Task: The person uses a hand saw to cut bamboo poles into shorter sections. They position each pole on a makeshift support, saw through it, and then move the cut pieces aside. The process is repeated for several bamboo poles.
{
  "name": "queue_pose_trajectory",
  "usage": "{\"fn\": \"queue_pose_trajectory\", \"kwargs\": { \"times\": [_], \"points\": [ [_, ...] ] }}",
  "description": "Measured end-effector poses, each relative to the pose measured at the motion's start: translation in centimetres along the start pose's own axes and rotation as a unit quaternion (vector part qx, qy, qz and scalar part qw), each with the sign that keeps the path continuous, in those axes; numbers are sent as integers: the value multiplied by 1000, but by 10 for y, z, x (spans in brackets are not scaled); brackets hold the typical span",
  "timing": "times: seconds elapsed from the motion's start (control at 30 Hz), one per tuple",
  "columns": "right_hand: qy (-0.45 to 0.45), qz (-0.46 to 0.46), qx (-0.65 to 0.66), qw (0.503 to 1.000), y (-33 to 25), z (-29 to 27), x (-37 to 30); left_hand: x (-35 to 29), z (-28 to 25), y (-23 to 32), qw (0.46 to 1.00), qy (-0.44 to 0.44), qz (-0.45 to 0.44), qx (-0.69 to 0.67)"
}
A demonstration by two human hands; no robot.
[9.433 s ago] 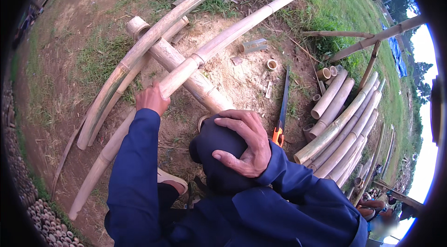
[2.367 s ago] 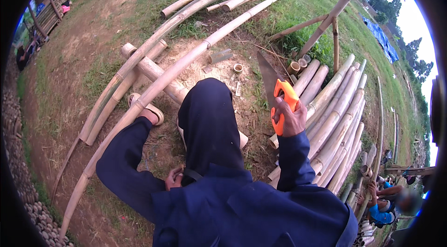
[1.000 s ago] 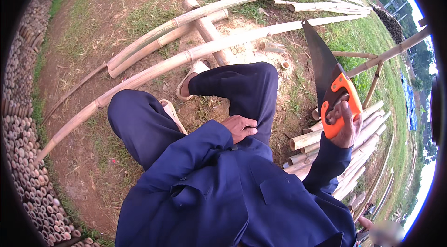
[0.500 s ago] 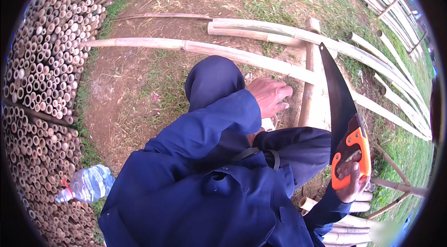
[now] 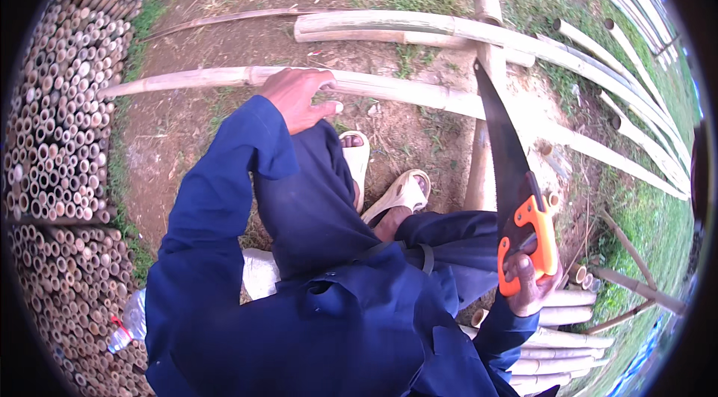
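My right hand (image 5: pixel 535 285) is wrapped around the orange and dark handle of a handsaw (image 5: pixel 508 142), its dark blade pointing up and away from me. A long pale bamboo pole (image 5: pixel 396 89) runs across in front of me, over a wooden post lying on the ground (image 5: pixel 482 165). My left hand (image 5: pixel 298 100) is at this pole, thumb and fingers apart, overlapping its near edge; whether it touches the pole I cannot tell. The saw's tip appears close to where pole and post cross.
Stacked bamboo with cut ends (image 5: pixel 60 120) lines the left, with a plastic bottle (image 5: pixel 133 322) against it. Another bamboo pole (image 5: pixel 389 21) lies farther off. Cut bamboo pieces (image 5: pixel 557 342) lie at lower right. My feet wear light sandals (image 5: pixel 407 195).
My left hand has moved left from near my knees to the long pole. The saw in my right hand has shifted slightly left. The view has shifted, and my sandals now show.
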State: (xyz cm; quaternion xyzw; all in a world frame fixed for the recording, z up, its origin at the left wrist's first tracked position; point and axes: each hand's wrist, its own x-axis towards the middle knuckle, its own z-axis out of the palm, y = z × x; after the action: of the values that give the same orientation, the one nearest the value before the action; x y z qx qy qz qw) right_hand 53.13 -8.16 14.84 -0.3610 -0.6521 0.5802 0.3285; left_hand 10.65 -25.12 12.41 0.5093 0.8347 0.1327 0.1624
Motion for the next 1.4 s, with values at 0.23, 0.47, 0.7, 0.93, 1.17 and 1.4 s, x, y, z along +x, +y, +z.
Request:
{"fn": "queue_pose_trajectory", "kwargs": {
  "times": [0.23,0.47,0.7,0.93,1.17,1.4],
  "points": [
    [-13,57,30,998,-4,33,-12,152,50,11,984,-74,85,137],
    [-15,112,1,994,18,60,-27,210,170,-3,991,-108,7,83],
    [-38,89,-47,994,23,71,-23,221,156,-11,978,-198,13,55],
    [-100,85,-102,986,40,66,-14,247,164,-31,933,-358,-8,21],
    [-104,201,-113,968,4,68,8,253,171,-18,932,-357,42,56],
    [-109,33,-113,987,34,87,-4,251,170,-28,935,-345,-30,83]
  ]
}}
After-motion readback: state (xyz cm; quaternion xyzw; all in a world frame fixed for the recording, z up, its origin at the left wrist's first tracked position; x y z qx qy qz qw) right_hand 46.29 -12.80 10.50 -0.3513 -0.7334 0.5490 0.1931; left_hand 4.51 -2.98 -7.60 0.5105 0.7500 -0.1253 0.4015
